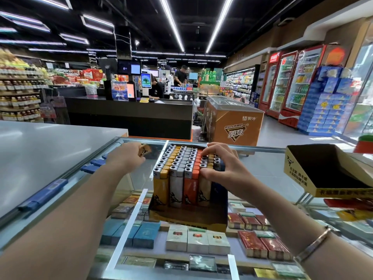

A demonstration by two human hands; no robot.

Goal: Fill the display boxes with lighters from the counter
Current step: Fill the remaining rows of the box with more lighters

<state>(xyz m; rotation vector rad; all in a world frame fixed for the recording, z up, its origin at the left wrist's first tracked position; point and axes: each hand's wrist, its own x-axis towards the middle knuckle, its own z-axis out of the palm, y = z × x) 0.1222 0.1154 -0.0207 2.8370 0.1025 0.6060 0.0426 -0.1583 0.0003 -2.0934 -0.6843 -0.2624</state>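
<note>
Cigarette packs [197, 240] lie nearest, in rows under the glass worktop [268, 172], shut away from the job going on above them.

Furthest left, blue strips [43, 194] edge the glass where it meets a grey surface. The left hand [126, 158] reaches forward over that side, its grip pinched round a single orange lighter [145, 151] printed with a dark animal figure. Held up and clear of the glass, it looks ready to be carried across and dropped into the remaining space, though I cannot see any other loose lighters on the worktop from here.

Just to its right stands the yellow display box [187, 217], front wall low so that the stock shows. Lighters [179, 168] stand upright in it, packed in touching rows by colour: yellow, white, orange, with metal heads up. Standing them on end lets the rows brace one another.

The right hand [222, 168] rests on the box's right-hand rows, fingers curled over the heads and thumb against the front lighter. I judge this grip is pressing and steadying the rows, squeezing them together to open a slot, rather than lifting anything. This box looks nearly full.

Further right, well apart, an empty box [298, 172] of the same yellow card sits tilted, open and dark inside, evidently waiting its turn.
</note>
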